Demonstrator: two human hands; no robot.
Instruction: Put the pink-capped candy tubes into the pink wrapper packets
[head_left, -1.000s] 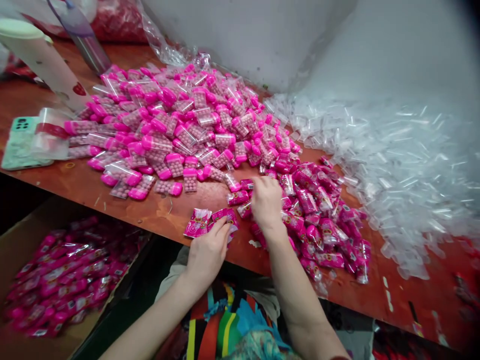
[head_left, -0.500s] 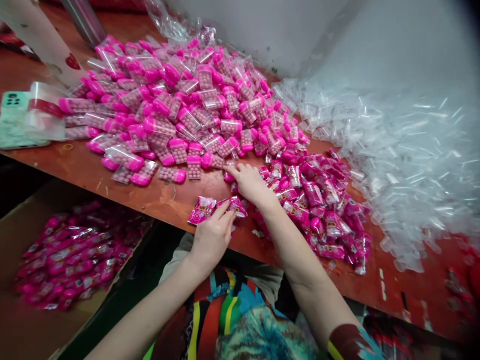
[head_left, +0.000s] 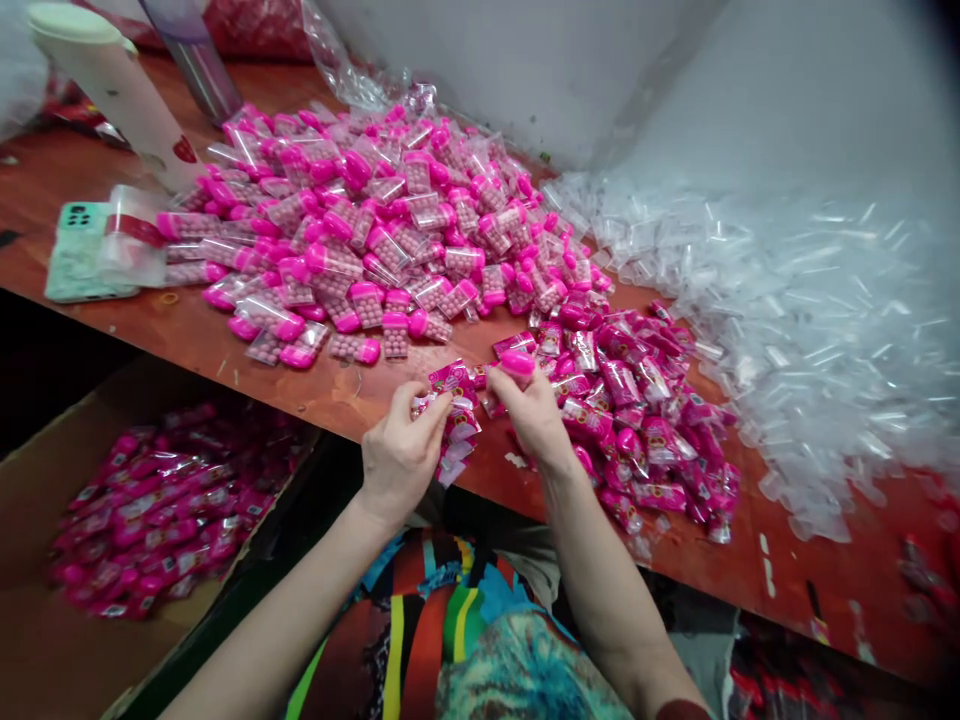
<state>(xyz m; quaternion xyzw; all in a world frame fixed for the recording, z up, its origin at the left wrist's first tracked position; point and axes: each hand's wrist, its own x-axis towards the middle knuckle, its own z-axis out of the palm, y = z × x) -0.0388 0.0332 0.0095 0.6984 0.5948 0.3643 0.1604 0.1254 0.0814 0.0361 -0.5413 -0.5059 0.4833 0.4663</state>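
Note:
My left hand (head_left: 401, 445) is pinched at the front edge of the table, its fingers closed on a pink printed wrapper (head_left: 452, 385). More wrappers hang over the edge beside its fingertips. In my right hand (head_left: 529, 405) is a small container with a pink cap (head_left: 517, 363), the cap showing above the thumb and fingers. Behind both hands spreads a big heap of clear containers with pink caps and pink beads (head_left: 390, 230). To the right of my right hand lies a pile of filled pink packets (head_left: 637, 400).
Clear plastic pieces (head_left: 810, 330) are heaped at the right. A phone (head_left: 82, 250), a white tumbler (head_left: 112, 95) and a metal bottle (head_left: 199, 65) stand or lie at the left. Below the table edge, a cardboard box (head_left: 45, 440) holds pink packets.
My right hand has drawn back from the heap's edge and now holds a pink-capped container. My left hand has lifted from the wrappers on the table and pinches one. The view has shifted slightly.

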